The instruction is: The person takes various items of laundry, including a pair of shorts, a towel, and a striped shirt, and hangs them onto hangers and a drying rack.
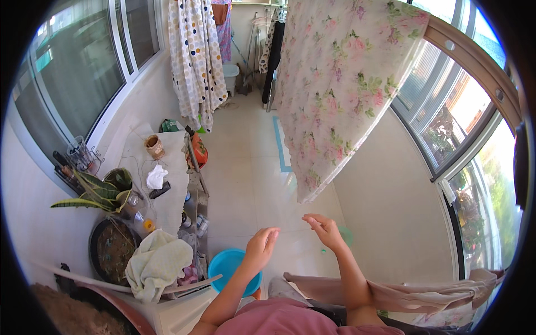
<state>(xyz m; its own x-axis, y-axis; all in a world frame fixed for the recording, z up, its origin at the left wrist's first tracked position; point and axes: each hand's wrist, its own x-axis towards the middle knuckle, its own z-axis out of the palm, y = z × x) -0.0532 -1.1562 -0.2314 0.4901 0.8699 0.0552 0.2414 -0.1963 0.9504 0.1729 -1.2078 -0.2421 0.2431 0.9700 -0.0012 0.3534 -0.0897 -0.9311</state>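
My left hand [260,248] is held up in front of me, palm turned inward, with nothing in it. Facing it across a gap, my right hand [324,230] is also bare, its thumb a little apart from the fingers. A floral cloth sheet [335,83] hangs from a brown rail [469,42], and its lowest corner ends just above my right hand without visible contact. Below my left forearm a blue plastic basin [226,264] stands on the tiled floor [234,188]. Beneath my right arm runs a draped beige cloth [418,295].
On the left, a covered shelf table [173,146] bears a brown pot [154,147], a crumpled white tissue [157,176] and a light cloth [159,264]. A snake plant [98,192] stands by a soil-filled pot [113,247]. Farther off hang a polka-dot curtain [197,54] and black clothing [273,63].
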